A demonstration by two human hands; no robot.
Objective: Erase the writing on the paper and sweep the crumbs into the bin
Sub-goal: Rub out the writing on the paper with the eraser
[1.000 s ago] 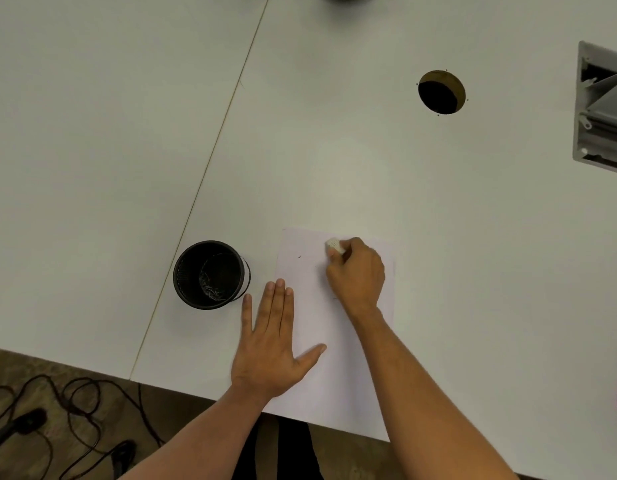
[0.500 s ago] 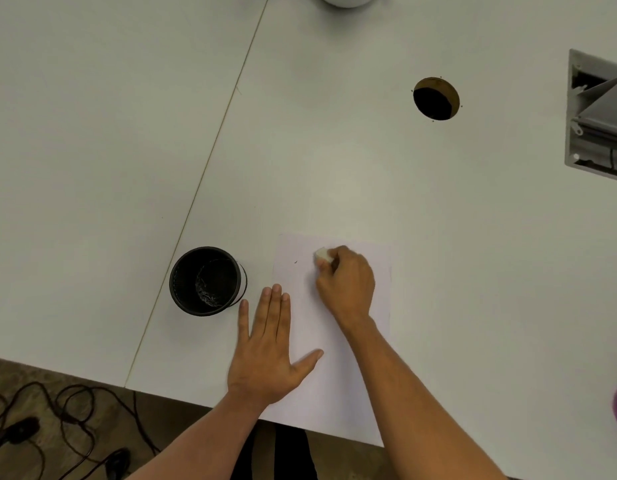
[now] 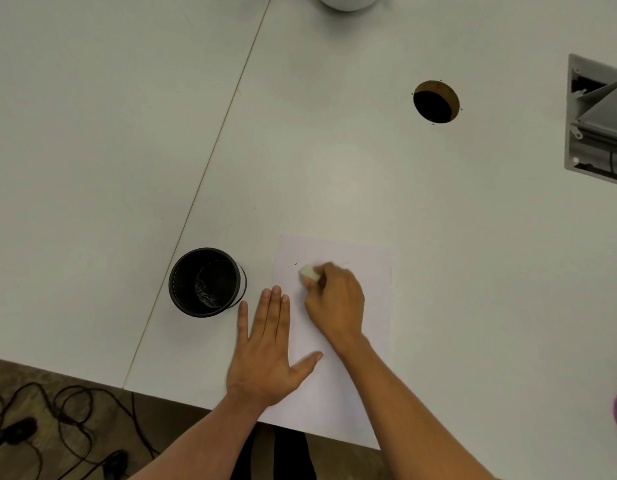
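The head view looks straight down on a smooth, matte white table [image 3: 334, 168], and the sheet of paper [image 3: 373, 306] lies in the lower middle of the frame, its near edge reaching the table's front edge. The left hand [image 3: 265, 351] lies flat with straight fingers and the thumb spread wide, pressing the paper's left margin, the palm partly on the sheet and partly on the bare table. Just to its right and a little higher in the frame, the right hand [image 3: 338, 306] is curled over the upper part of the sheet, its fingertips pinching a small white eraser [image 3: 309, 273] whose blunt, blocky end sticks out to the upper left and touches the paper. A tiny dark mark [image 3: 295, 263] shows on the sheet just above and left of the eraser; the hand is slightly blurred. The bin [image 3: 207, 282] stands left of the paper, near the left hand's fingertips but apart from them: a round, black, ribbed cup shape with something pale and crinkled at its bottom. A thin seam [image 3: 210, 157] runs diagonally across the tabletop from top centre to lower left. A round cable hole [image 3: 436, 102] with a brown inner rim sits upper right, and a grey plastic hatch [image 3: 598, 123] is cut off by the right edge. Dark cables [image 3: 58, 410] loop on the brown floor at lower left.
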